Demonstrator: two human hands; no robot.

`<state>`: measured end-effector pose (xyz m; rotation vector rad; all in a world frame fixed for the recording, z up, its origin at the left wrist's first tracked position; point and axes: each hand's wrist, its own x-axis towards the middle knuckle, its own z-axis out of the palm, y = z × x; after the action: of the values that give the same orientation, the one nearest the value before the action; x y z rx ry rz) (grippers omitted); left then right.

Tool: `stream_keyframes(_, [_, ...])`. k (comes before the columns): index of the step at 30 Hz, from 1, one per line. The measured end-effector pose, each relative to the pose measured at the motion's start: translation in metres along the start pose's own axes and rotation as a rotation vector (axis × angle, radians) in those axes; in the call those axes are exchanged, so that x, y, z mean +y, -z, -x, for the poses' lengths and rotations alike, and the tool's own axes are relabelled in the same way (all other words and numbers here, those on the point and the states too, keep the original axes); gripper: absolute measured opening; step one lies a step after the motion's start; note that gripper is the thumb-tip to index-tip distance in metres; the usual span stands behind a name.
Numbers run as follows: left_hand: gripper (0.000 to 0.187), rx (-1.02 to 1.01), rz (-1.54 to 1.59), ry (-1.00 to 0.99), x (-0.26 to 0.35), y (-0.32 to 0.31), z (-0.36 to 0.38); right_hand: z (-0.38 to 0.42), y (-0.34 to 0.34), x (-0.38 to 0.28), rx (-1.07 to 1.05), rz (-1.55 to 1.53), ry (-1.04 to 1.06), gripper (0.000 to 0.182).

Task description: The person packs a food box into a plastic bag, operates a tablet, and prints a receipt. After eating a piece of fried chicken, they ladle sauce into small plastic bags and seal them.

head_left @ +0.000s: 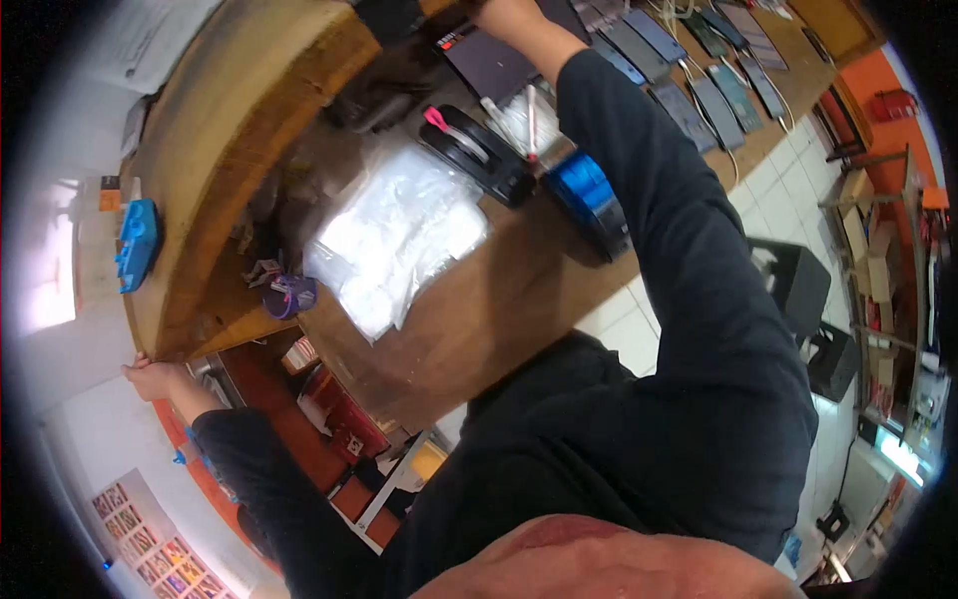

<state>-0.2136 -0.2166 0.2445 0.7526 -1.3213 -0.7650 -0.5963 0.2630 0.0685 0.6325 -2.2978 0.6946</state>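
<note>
My left hand (155, 377) is at the far left, with its fingers at the lower end of the curved wooden ledge (235, 150); they are small here, and I cannot make out their grip. At the top edge my right hand (509, 18) reaches over the far side of the desk, beside a dark flat device (499, 70); its fingers are cut off by the frame. Between my arms, clear plastic bags (399, 235) lie on the brown desk (519, 290). Beyond them are a black tape dispenser (474, 155) and a blue and black round container (587, 200).
Several phones (714, 105) with white cables lie at the desk's upper right. A blue plastic object (137, 245) rests on the ledge, and a purple container (289, 297) stands below it. Dark bins (798, 285) and shelves (878, 270) are at the right.
</note>
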Motion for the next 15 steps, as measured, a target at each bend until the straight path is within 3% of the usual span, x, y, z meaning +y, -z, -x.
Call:
stream_keyframes(1, [0.041,-0.01,0.012,-0.021,-0.011,0.002,-0.011,-0.021,-0.028,0.007,-0.021,0.089,0.193,0.046])
stream_keyframes(2, [0.041,0.017,0.01,-0.025,-0.024,0.005,-0.019,-0.039,-0.053,0.014,-0.014,0.075,0.216,0.046])
stream_keyframes(6, [0.039,0.006,0.018,-0.104,-0.022,0.004,-0.015,-0.046,-0.059,-0.011,0.059,-0.166,0.168,0.043])
stream_keyframes(9, [0.028,0.005,-0.011,-0.16,-0.007,-0.001,0.003,-0.06,-0.065,-0.021,0.096,-0.355,0.133,0.041])
stream_keyframes(15, [0.03,-0.028,-0.004,-0.201,-0.022,0.004,-0.006,-0.049,-0.065,-0.051,0.084,-0.691,0.015,0.036])
